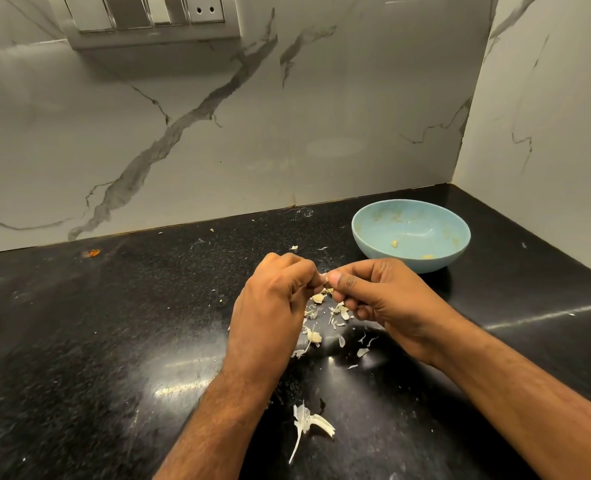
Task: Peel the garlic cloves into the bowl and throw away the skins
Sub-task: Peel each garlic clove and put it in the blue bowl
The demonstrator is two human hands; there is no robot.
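My left hand (273,306) and my right hand (380,296) meet above the black counter, and the fingertips of both pinch one small garlic clove (325,276) that is mostly hidden between them. Just below the fingers lies a scatter of garlic skins (325,317), with another clove (314,337) among them. A light blue bowl (370,237) stands to the right behind my right hand, with a few peeled cloves (395,243) inside. Nearer to me lies a larger white piece of skin with a stem (308,424).
The black stone counter (114,323) runs back to a marble wall and meets a second wall at the right corner. A switch and socket panel (148,15) sits high on the back wall. An orange speck (91,253) lies at the far left.
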